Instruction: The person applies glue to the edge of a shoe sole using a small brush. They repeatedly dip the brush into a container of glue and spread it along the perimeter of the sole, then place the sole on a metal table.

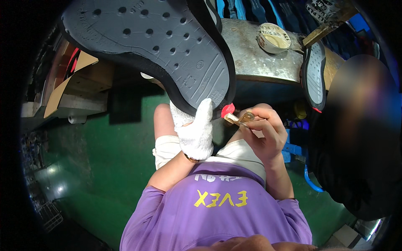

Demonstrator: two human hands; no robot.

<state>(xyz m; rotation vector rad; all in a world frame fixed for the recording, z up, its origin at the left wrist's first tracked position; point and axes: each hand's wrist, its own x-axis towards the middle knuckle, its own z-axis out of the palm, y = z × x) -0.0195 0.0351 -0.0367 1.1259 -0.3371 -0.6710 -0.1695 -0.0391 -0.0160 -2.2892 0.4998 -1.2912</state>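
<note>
My left hand (196, 136), in a white knit glove, grips the narrow lower end of a large grey insole-shaped piece (184, 62) with a thick black rim. The thumb lies over its grey face, which has rows of small round dimples and ridges near the end. At the black rim's edge sits a small red piece (228, 110); whether it is joined to the rim I cannot tell. Bare, my right hand (266, 129) pinches a small brass-coloured tool (247, 117) with a round part. Its pale tip is against or just beside the red piece.
A worn metal-topped bench (259, 67) stands ahead, carrying a round tub (273, 38) of pale paste. A similar grey piece (314, 75) with a red tip hangs at its right edge. Cardboard boxes (79, 83) are on the left. Another person (356, 138) in dark clothing is close at right.
</note>
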